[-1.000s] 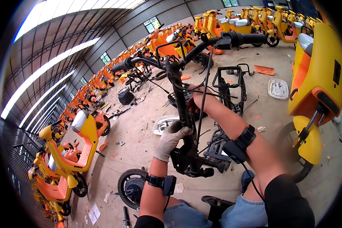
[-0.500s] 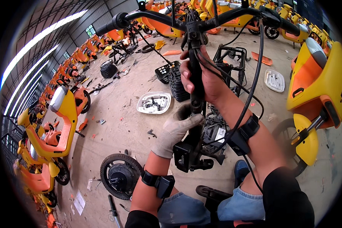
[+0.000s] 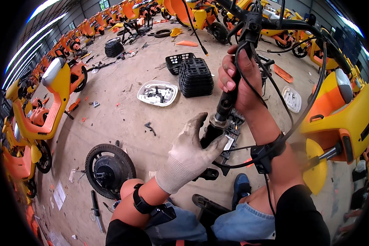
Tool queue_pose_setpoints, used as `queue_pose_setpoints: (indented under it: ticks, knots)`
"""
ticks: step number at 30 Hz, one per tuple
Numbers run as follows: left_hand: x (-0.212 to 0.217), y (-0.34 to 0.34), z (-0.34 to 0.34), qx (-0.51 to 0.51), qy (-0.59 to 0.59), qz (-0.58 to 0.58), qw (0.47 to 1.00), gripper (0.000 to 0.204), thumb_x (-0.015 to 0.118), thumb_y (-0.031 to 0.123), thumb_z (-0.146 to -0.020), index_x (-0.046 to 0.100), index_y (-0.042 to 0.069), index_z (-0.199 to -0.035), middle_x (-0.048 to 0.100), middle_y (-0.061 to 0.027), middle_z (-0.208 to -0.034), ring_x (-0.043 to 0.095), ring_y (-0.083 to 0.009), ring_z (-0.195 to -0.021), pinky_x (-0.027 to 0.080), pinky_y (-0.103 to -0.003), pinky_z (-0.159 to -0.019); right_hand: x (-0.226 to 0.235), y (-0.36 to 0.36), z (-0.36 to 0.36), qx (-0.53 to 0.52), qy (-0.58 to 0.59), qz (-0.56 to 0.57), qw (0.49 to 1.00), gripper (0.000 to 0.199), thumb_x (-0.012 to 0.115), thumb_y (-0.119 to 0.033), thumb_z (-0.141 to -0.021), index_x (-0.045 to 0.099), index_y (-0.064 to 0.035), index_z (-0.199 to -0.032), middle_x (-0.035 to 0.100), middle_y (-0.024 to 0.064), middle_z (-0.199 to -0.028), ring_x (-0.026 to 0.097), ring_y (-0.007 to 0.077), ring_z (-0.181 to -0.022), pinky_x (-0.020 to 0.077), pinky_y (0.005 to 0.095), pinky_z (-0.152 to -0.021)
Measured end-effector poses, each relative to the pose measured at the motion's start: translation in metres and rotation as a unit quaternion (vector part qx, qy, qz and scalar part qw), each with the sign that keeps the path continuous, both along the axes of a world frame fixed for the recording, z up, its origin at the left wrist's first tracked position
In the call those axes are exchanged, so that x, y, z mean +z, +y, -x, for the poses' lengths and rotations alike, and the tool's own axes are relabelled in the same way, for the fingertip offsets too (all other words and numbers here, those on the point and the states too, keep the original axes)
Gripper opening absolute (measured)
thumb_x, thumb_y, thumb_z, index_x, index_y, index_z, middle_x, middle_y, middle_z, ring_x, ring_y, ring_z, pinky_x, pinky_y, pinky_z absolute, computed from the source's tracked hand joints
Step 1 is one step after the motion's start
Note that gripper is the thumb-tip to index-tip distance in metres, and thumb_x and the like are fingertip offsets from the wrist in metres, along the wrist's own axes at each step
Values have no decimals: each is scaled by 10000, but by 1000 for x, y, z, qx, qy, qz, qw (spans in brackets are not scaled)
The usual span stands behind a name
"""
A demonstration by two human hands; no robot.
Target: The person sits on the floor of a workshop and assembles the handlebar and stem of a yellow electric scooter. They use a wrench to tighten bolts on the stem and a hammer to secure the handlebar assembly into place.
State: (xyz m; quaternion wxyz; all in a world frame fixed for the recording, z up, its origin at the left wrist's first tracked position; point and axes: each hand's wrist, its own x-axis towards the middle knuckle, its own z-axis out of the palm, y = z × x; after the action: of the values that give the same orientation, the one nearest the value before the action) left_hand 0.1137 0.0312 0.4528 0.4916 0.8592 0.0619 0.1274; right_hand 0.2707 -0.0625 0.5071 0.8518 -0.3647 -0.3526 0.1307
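Steering column [image 3: 221, 112]: rigid metal, likely heavy; sits upright beside detached wheel [image 3: 108, 166]. Right hand [image 3: 240, 80] clenched round upper column, cables included. Gloved left hand [image 3: 190, 149] grasps lower column. Grip bare tube, avoid cables.

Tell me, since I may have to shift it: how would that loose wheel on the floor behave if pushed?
The wheel lies flat on the concrete floor, so it would probably scrape rather than roll. Its thick central hub suggests a motor, so likely heavy for its size. Stood upright, its round tyre would probably let it roll, then tip.
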Motion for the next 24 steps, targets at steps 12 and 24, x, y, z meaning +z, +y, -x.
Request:
queue_pose_setpoints:
  ticks: [12, 24]
  knots:
    - [4, -10, -1, 17, -89, 27, 996, 366, 573, 125, -862, 571, -15, -1200, 665, -260, -1003, 658, -383, -979, 535, -415, -830, -7, -11, -11, 119, -38, -24, 992, 399, 542, -489, -958, 472, -97, -974, 388, -53, -655, 375, 35, -449, 351, 207, -438]
    - [3, -10, 1, 80, -130, -18, 988, 279, 581, 117, -877, 605, -19, -1120, 679, -222, -950, 695, -345, -854, 560, -383, -751, -4, 0, 1, -15, -14, 45, 999, 446, 559, -535, -919, 475, -97, -915, 394, -24, -621, 398, 64, -428, 353, 235, -416]
